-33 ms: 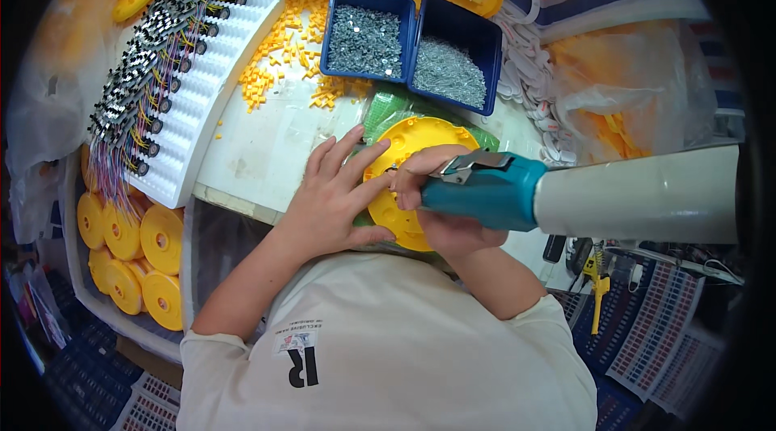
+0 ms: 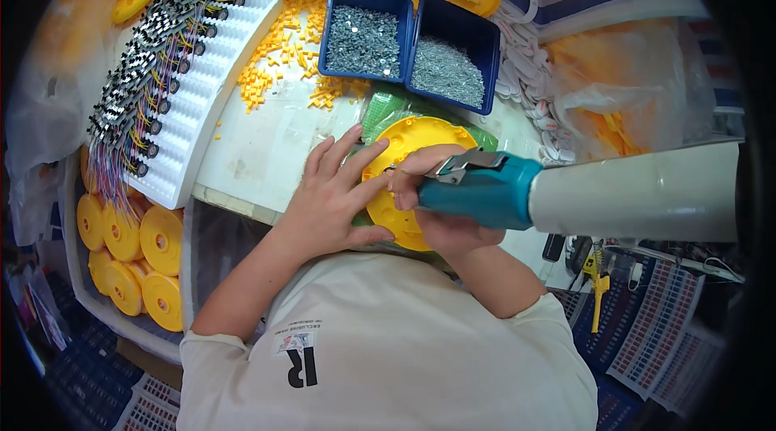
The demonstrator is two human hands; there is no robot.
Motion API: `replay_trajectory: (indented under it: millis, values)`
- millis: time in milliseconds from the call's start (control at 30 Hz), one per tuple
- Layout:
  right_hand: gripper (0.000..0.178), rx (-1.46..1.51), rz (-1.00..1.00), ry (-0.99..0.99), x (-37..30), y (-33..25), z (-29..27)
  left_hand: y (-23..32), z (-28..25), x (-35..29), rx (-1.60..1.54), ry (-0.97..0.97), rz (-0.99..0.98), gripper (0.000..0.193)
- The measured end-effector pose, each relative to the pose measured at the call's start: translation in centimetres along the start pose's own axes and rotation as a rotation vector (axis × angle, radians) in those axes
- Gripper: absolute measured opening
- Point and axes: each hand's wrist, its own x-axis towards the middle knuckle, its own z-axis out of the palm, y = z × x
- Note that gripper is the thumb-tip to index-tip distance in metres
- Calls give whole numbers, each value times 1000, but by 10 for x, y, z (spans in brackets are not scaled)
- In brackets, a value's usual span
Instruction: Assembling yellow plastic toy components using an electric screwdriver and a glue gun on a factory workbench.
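A round yellow plastic cover [image 2: 422,134] lies in front of me, its moulded inner side facing up. My left hand [image 2: 333,198] rests over its left side with fingers spread, the forefinger reaching toward the middle. My right hand [image 2: 457,235] is wrapped round a teal electric screwdriver [image 2: 478,195] with a metal lever on top, held nearly level over the cover. A wide cream tube [image 2: 634,191] continues from the screwdriver's back end to the right. The screwdriver's tip is hidden behind my right fingers, close to the left fingertips. Green packaging [image 2: 388,112] lies under the cover.
Behind the cover stand two blue bins [image 2: 453,71] of small metal screws. Loose yellow pieces [image 2: 291,35] spread left of them. A white foam tray [image 2: 202,100] carries wired black parts. At lower left, a crate [image 2: 187,269] holds yellow round parts [image 2: 162,239].
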Motion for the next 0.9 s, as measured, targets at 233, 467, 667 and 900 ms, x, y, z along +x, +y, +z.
replay_trajectory:
  millis: [233,467,667,900]
  values:
    - [90,31,-105,-18,6,0,-6,3,-7,4,32,-12,11,81]
    - [112,-180,-194,54,18,-70,-28,-22,-30,26,-75,119,-312,40]
    - [67,-814,-525,293,-24,-95,-75,-19,-39,43,-218,14,-200,20]
    - [35,-1051,-405,272,-87,-78,-85,-9,-47,11,263,22,310,30]
